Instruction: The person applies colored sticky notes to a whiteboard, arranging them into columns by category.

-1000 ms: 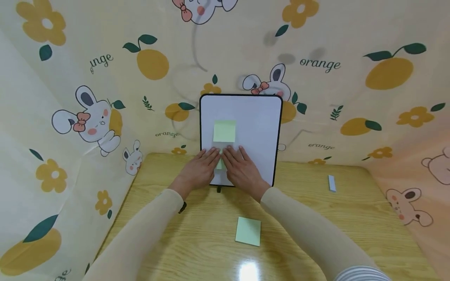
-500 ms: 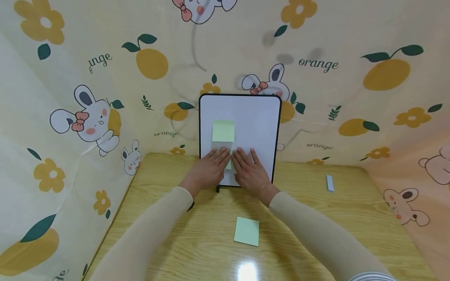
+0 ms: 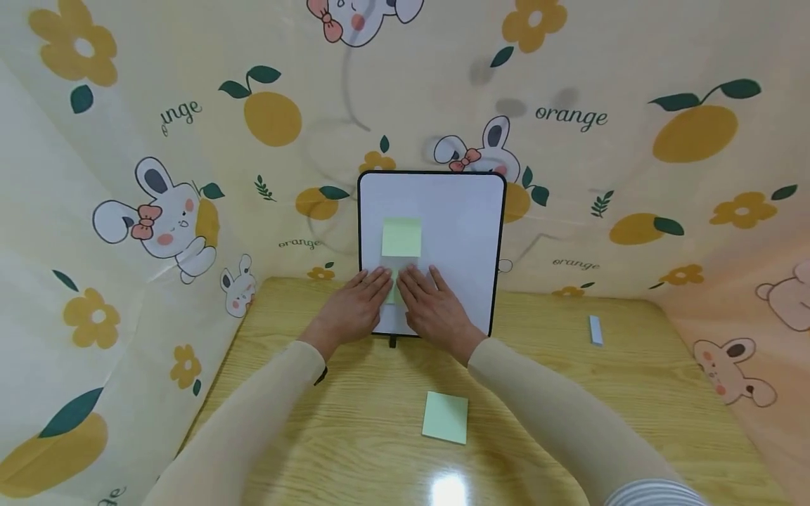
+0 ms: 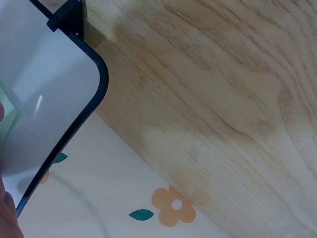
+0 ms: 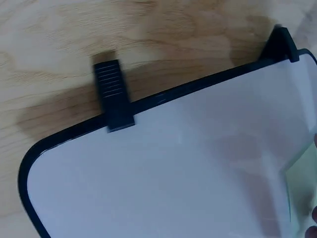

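A white board with a black frame stands upright on the table, and a pale green sticky note is on its left half. Below that note is a second green sticky note, mostly covered by the hands; its edge shows in the right wrist view. My left hand lies with straight fingers on its left side. From the other side my right hand rests straight fingers on it, the fingertips of both hands close together. Only a few fingers enter each wrist view.
A pad of green sticky notes lies on the wooden table in front of the board. Further right is a small light-blue strip. Black clip feet hold the board's lower edge. A patterned cloth hangs behind and at the sides.
Both hands slid a little right across the lower note, then back left, fingers staying straight. The board, upper note and pad stay in place.
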`<state>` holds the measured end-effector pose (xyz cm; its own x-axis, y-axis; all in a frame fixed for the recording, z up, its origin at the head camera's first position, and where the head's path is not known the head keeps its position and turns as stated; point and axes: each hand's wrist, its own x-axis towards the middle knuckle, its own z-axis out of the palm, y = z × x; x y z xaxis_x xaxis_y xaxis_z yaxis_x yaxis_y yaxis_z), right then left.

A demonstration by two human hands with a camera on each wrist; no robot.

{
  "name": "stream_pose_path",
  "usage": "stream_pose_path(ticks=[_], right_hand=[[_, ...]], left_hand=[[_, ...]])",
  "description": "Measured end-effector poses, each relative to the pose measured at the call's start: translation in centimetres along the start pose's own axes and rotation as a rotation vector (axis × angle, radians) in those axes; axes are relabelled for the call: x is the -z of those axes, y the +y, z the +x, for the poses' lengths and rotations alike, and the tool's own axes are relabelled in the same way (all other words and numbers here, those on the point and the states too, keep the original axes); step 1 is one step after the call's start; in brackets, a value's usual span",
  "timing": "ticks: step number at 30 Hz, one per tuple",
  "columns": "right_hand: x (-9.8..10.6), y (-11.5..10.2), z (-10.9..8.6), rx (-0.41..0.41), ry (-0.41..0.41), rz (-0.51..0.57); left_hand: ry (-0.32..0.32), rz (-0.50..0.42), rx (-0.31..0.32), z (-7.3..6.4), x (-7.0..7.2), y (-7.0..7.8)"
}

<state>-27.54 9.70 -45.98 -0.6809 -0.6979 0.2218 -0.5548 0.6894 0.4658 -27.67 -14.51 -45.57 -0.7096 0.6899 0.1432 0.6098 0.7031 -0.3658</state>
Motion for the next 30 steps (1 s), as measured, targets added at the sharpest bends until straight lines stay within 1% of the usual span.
stream_pose_path(ticks=[2,7,10,14,16,18,20,23,25,27,30], right_hand=[[-0.1,0.0,0.1,-0.007,-0.027,0.013],[-0.6,0.7,-1.3,-0.092,-0.135,-0.03],[-0.9,0.9,-1.9,-0.096,-0.131,-0.027],[-1.0,0.7,-2.0,-0.089,-0.095,0.01],[-1.0,0.6,-2.1,-0.097,-0.104,0.005],[-1.0,0.6,-2.2,-0.102,-0.111,-0.016],[-1.0,0.6,-2.4,-0.1,-0.117,-0.04],[-1.0,0.7,-2.6,-0.076,-0.125,-0.067],[-1.0,0.8,-2.8,-0.056,-0.118,-0.067],[-1.0,0.8,-2.8,-0.041,-0.089,-0.063],[-0.7,0.5,-1.9,-0.028,-0.016,-0.048]], left_hand=[[0.001,0.001,0.007,0.0,-0.1,0.1],[-0.009,0.005,0.026,0.1,-0.1,0.3],[0.011,0.014,0.007,0.6,0.1,0.8],[0.042,0.029,-0.03,1.9,0.5,1.8],[0.055,0.027,-0.04,2.5,0.7,2.1],[0.065,0.026,-0.041,2.7,0.7,2.1],[0.056,0.03,-0.034,2.3,0.4,1.8],[0.022,0.037,-0.024,1.1,-0.2,1.1],[0.0,0.045,-0.029,0.3,-0.7,0.7],[0.005,0.049,-0.045,0.0,-1.0,0.5],[0.015,0.055,-0.056,-0.4,-1.2,0.4]])
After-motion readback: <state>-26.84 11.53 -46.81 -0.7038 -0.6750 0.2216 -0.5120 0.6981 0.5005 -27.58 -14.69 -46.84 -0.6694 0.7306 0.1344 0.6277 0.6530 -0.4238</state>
